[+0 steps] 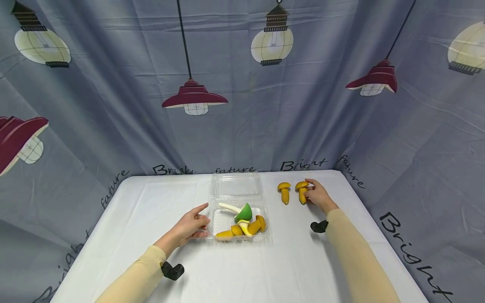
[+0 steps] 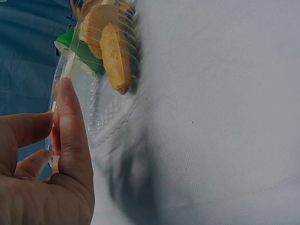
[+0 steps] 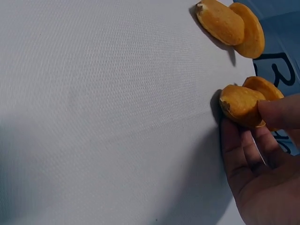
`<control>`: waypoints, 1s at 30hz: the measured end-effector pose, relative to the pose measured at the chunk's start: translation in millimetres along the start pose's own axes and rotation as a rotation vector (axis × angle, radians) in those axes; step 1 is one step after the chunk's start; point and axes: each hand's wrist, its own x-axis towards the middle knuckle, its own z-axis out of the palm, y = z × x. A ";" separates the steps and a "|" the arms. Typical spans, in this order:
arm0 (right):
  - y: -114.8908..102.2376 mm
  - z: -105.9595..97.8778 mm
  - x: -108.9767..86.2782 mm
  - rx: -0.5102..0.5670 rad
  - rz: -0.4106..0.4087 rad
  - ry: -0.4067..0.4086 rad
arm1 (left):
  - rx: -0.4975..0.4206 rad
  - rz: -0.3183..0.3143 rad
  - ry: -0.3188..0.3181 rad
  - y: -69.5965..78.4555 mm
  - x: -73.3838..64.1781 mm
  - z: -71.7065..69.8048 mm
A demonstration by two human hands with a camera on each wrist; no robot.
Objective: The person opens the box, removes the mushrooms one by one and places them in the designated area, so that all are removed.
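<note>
In the head view my left hand (image 1: 191,225) is at the left side of a clear plastic clamshell box (image 1: 223,215), fingertips right at its wall. Its fingers look mostly straight in the left wrist view, one lying along the box's side. Inside the box lie a green-capped toy mushroom (image 1: 243,213) with a white stem, a small yellow one (image 1: 244,227) and several brownish-yellow mushroom pieces (image 1: 225,234). My right hand (image 1: 319,197) pinches a brownish-yellow toy mushroom (image 3: 241,104) by its stem, thumb on one side and fingers on the other. A matching mushroom (image 1: 285,192) lies just left of it.
The box's clear lid (image 1: 236,185) is folded back toward the far table edge. A white cloth covers the table (image 1: 242,273). Behind hangs a grey-blue curtain (image 1: 235,139) printed with lamps. Each wrist wears a small black device (image 1: 172,271).
</note>
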 end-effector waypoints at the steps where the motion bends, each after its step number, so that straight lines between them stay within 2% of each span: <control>1: 0.3 0.3 1.1 -0.008 -0.001 -0.004 | 0.001 0.002 0.001 0.4 -0.1 0.2; 9: -4.1 2.1 -0.5 -0.029 0.004 0.034 | 0.004 0.008 0.003 0.6 0.3 0.3; 21: 3.6 -5.2 -1.0 -0.059 0.051 0.074 | 0.002 -0.002 0.005 0.9 0.4 0.5; 27: 3.1 -10.1 -4.7 -0.071 0.050 0.073 | 0.007 0.010 0.004 1.5 -0.7 0.5; 30: 0.7 -12.7 -8.6 -0.100 0.038 0.100 | 0.009 0.016 0.002 1.4 -1.4 0.5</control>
